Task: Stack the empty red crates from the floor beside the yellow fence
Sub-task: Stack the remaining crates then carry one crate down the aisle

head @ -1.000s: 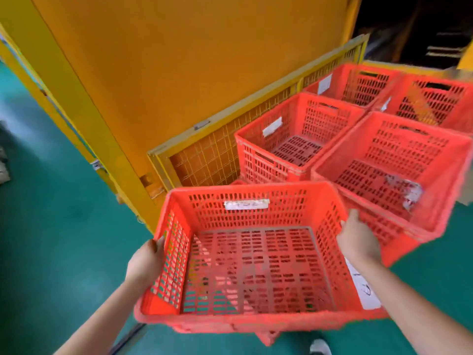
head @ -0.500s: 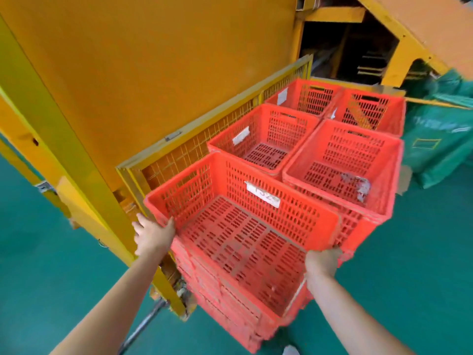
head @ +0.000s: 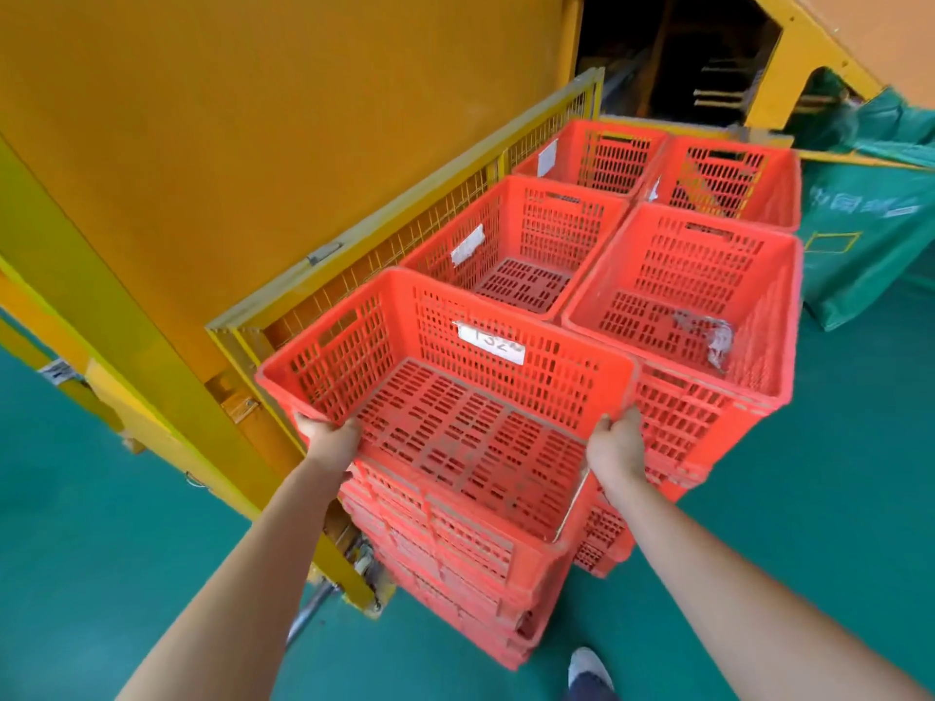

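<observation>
An empty red crate (head: 455,412) with a white label sits tilted on top of a stack of red crates (head: 455,564) at the end of the yellow fence (head: 384,245). My left hand (head: 329,437) grips its near left corner. My right hand (head: 614,445) grips its near right corner. Several more stacks of red crates (head: 678,296) stand in rows along the fence beyond it. One of them holds a crumpled grey scrap (head: 708,336).
An orange wall (head: 253,118) rises behind the fence. A yellow steel frame (head: 152,376) slants down on the left. Green sacks (head: 870,235) lie at the right. The floor (head: 809,498) is green. My shoe (head: 587,670) shows near the stack's base.
The crate I hold has gone from in front of me onto the nearest stack. Both hands have shifted from its side walls to its near corners.
</observation>
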